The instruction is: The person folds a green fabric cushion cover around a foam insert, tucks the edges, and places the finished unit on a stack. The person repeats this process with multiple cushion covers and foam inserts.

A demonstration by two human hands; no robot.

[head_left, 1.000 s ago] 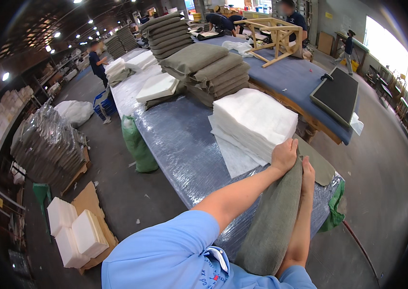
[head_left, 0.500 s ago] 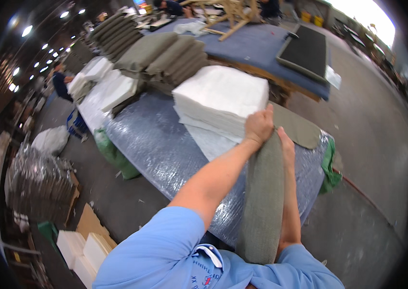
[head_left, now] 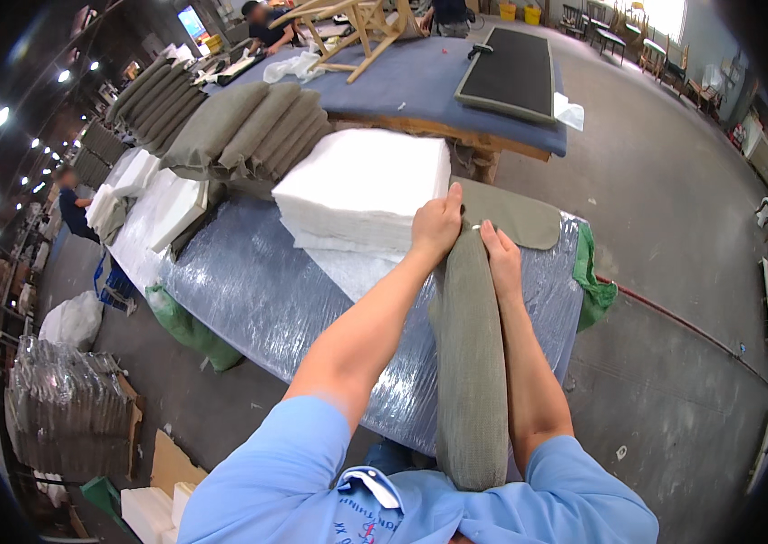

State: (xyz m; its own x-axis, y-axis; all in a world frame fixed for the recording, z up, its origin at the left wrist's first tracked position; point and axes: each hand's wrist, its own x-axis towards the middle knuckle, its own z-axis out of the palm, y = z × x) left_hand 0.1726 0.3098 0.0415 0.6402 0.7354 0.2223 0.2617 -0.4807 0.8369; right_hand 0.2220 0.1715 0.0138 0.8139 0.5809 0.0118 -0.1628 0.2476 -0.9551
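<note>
A grey-green fabric cushion (head_left: 472, 381) stands on its narrow edge between my forearms, its near end against my shirt. My left hand (head_left: 438, 223) is closed on its far top corner. My right hand (head_left: 502, 257) grips the right side of that same end, thumb and fingers near a small white spot at the corner. What the fingers pinch inside the fabric is hidden. Just left of my left hand rises a thick stack of white wadding sheets (head_left: 361, 181). Beyond both hands a flat grey-green fabric piece (head_left: 515, 216) lies on the plastic-wrapped table (head_left: 266, 263).
Stuffed grey-green cushions (head_left: 248, 131) are piled at the table's far left. Green sacking (head_left: 594, 281) hangs off the right edge. Behind stands a blue-topped table (head_left: 429, 77) with a black panel (head_left: 511, 72) and a wooden chair frame (head_left: 357, 32). Other people work farther off.
The view has shifted, so the table and its stacks appear farther left. Both hands remain at the cushion's far end, and my right hand's fingers show more plainly on its side.
</note>
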